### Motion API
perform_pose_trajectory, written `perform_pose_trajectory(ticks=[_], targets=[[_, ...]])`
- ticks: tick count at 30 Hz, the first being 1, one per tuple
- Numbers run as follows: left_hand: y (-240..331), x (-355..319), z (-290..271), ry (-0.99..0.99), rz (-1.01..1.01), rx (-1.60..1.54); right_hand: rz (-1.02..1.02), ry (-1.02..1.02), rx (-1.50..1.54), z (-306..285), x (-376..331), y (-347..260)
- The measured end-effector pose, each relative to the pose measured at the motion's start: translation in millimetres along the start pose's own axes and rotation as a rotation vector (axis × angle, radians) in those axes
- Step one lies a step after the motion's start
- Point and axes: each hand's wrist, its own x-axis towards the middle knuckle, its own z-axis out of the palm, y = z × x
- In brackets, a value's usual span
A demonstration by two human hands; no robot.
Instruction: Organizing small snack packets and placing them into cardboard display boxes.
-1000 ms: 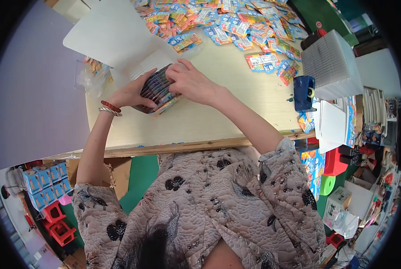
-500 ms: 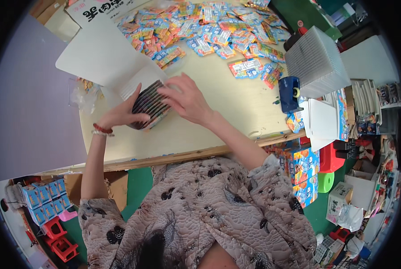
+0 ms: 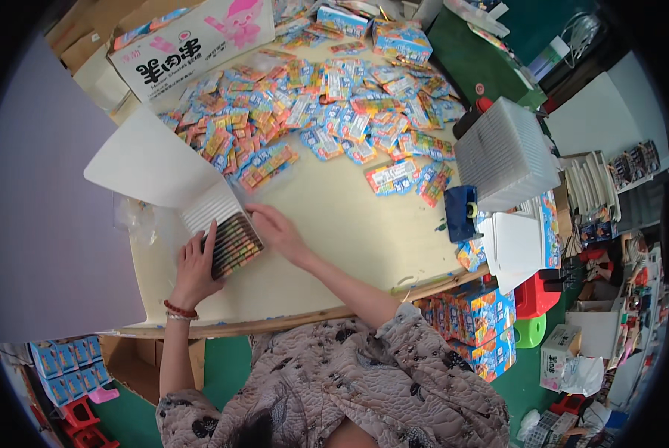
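Observation:
A white carton (image 3: 144, 168) with its lid folded back lies open at the left of the table. Inside it, beside white ridged rows (image 3: 206, 210), rests a row of slim dark packets (image 3: 237, 246) with multicoloured ends. My left hand (image 3: 194, 269) grips this row at its left side, thumb at the near edge and index finger stretched along the packets. At the carton's right wall is my right hand (image 3: 280, 233), its fingers extended and holding nothing; the fingertips are close to the far right corner of the row, and I cannot tell whether they touch.
Many colourful flat packets (image 3: 342, 108) are heaped across the far table. Behind them stands a printed cardboard box (image 3: 200, 52). A blue tape dispenser (image 3: 462, 213), a stack of translucent trays (image 3: 506, 157) and white cartons (image 3: 513, 250) line the right edge. A grey-violet panel (image 3: 50, 201) borders the left.
The row of slim packets, tilted up between both hands before, now lies down in the carton. My right hand has come off its top to the carton's right side. The view has shifted.

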Motion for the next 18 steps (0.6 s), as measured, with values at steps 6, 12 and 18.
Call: perform_pose_trajectory(ticks=[6,12,18], targets=[[3.5,2.3,-15.6,-0.067,-0.023,-0.113,-0.206,0.485,-0.830,-155.7,41.5,-0.9],[28.7,15.2,-45.0,-0.054,-0.119,-0.220,0.154,0.081,-1.373,-221.6,67.3,-31.5],[115.2,38.2,-32.7,0.120,0.194,-0.976,0.081,0.162,-1.127,-251.2,92.5,-24.9]])
